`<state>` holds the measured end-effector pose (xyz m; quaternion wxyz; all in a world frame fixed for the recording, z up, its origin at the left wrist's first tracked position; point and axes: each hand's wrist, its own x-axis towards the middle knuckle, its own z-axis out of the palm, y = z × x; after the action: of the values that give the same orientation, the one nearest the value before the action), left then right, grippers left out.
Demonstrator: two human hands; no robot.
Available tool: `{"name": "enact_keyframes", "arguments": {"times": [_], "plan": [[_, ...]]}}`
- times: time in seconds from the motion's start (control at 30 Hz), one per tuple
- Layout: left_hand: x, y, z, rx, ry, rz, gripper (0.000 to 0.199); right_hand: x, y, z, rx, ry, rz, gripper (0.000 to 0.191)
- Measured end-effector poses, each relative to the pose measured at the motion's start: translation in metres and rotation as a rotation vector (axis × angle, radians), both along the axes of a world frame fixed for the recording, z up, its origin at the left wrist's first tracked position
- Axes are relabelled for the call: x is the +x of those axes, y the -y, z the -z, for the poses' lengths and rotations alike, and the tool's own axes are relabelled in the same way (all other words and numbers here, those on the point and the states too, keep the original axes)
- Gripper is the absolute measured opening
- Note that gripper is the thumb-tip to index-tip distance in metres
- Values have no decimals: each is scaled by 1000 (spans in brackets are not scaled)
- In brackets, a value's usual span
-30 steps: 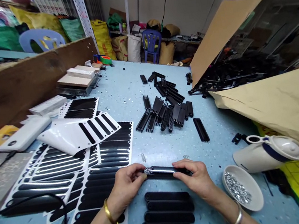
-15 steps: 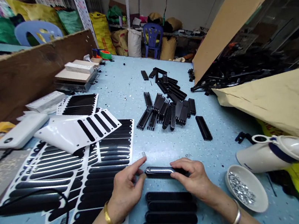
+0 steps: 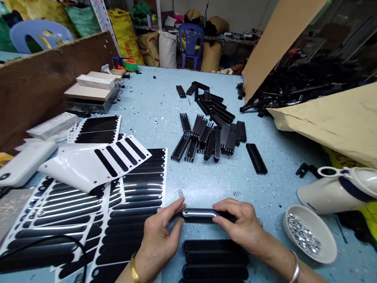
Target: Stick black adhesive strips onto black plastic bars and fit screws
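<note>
A long black plastic bar (image 3: 199,213) with rounded ends and a glossy top lies level between my hands. My right hand (image 3: 241,223) pinches its right end between thumb and fingers, covering that end. At the other end, the thumb and forefinger of my left hand (image 3: 161,230) close around the bar's tip, near a small round hole. Just below, several similar black bars (image 3: 214,268) lie in a stacked row on the table. Left of them are white sheets (image 3: 98,272) carrying black rounded stickers, partly under my left forearm.
Loose black plastic parts (image 3: 205,134) lie heaped further back. On the right stand a white bowl (image 3: 326,244) of small silvery pieces and a white lidded mug (image 3: 327,196). A black cable (image 3: 81,257) crosses the sheets. Cardboard (image 3: 293,36) rises at the back right.
My left fingers have closed in on the bar's left end. My right hand keeps its grip, shifted very slightly left. The view has tilted a little.
</note>
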<state>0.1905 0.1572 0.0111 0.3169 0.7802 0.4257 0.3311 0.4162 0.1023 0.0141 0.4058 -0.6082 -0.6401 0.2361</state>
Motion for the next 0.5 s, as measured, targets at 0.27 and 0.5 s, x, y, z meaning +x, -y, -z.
{"name": "enact_keyframes", "arguments": {"times": [0.27,0.5], "plan": [[1,1,1,36,-23,3,35,-2,1,1,-14,11,11,12],[-2,3,4,240,-110,45,34,-3,1,-1,-26,-12,17,13]]}}
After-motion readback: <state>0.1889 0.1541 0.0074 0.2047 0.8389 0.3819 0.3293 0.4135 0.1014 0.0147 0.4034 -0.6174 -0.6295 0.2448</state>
